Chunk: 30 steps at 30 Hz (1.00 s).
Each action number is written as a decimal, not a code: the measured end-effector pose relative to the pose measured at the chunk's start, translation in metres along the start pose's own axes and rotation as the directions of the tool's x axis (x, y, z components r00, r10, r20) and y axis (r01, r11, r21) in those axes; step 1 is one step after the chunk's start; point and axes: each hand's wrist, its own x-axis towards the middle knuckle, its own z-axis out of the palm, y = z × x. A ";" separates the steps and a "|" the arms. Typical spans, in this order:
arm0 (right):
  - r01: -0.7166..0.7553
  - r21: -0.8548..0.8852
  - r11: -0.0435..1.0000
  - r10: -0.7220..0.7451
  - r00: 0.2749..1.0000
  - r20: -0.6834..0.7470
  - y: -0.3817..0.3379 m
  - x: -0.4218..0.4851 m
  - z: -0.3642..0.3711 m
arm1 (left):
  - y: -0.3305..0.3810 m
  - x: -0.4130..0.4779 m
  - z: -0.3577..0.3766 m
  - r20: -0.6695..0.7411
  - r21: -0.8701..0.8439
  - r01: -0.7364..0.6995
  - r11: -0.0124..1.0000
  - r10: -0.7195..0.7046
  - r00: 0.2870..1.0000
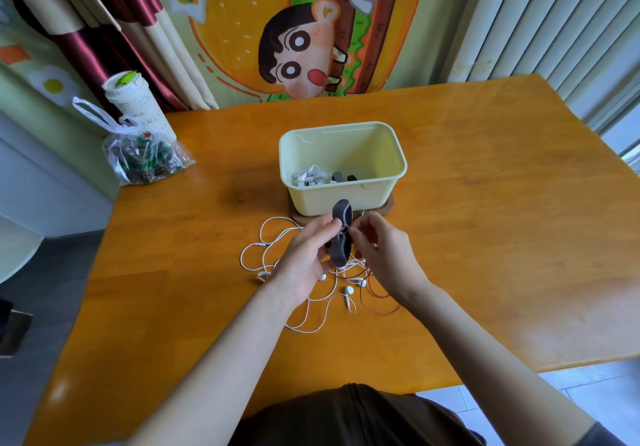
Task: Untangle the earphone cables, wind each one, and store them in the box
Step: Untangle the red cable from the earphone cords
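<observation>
My left hand point(304, 258) and right hand point(381, 255) meet just above the tangle, and the fingers of both are curled in, pinching the waist of a dark grey strap point(342, 215) from either side, so that it bows out in a lobe above and a lobe below. It looks like soft, flat fabric that weighs almost nothing. I judge it will flop wherever I am not holding it, so the middle is the place to keep hold, with thumb and fingertip only. Whether a cable is already caught in that pinch I cannot tell. The earphone cables point(349, 289) lie loose on the counter point(485, 203) under my wrists, between me and the box point(329, 199). They are thin white leads looped over one another, with a reddish-brown lead point(361, 293) threaded through them. They should be light, limp and a little slick, and prone to tightening into knots if I tug. I would lift each by a bud or by the firmer inline piece and draw it out slowly, never yanking the thin wire where it joins a bud. The box stands open on a brown base point(388, 207), touching it, with one wound white bundle point(309, 177) and some dark pieces already lying at its bottom.
</observation>
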 end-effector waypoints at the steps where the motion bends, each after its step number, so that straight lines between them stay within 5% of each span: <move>1: 0.005 -0.001 1.000 -0.005 1.000 0.005 0.000 0.000 -0.001 | -0.001 0.000 -0.001 0.008 0.040 -0.031 0.999 0.031 0.999; 11: 0.057 -0.075 0.996 -0.055 0.998 0.026 -0.002 0.004 -0.010 | -0.002 0.003 -0.005 -0.109 0.032 -0.035 0.999 0.038 0.993; 30: 0.159 -0.189 0.969 -0.178 0.980 -0.089 0.004 0.016 -0.025 | -0.002 -0.007 -0.006 0.078 0.371 -0.069 0.926 0.043 0.996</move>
